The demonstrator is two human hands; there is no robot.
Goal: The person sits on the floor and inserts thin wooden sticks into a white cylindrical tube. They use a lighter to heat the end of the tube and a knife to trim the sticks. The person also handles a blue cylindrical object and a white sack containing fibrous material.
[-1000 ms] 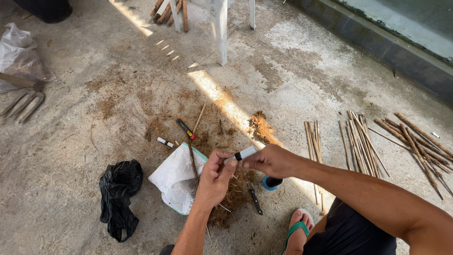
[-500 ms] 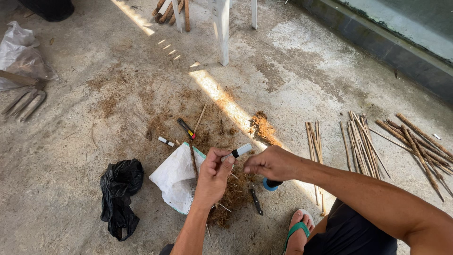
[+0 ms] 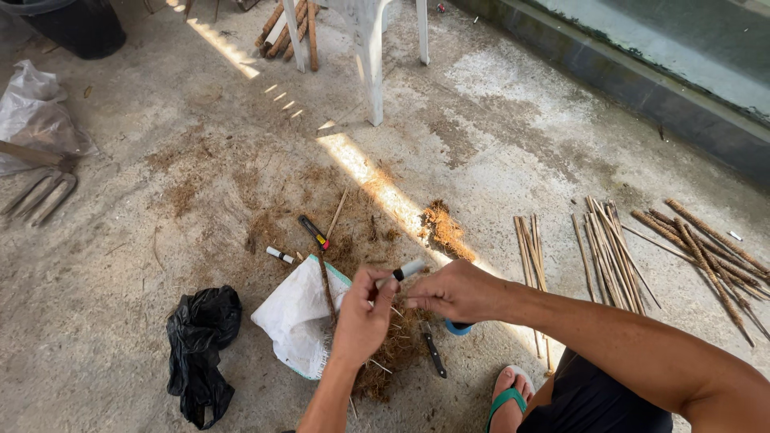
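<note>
Concrete floor, sunlit streak; hands grip marker.

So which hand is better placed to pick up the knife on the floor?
Probably the right hand: the knife lies just below it, and it only pinches lightly. The left hand grips the lighter-like tool, so it looks busier.

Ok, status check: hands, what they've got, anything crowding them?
Left hand grips a small white-and-black tool. Right hand pinches something thin beside it, too small to tell. White sack, fibre pile, knife directly underneath.
</note>
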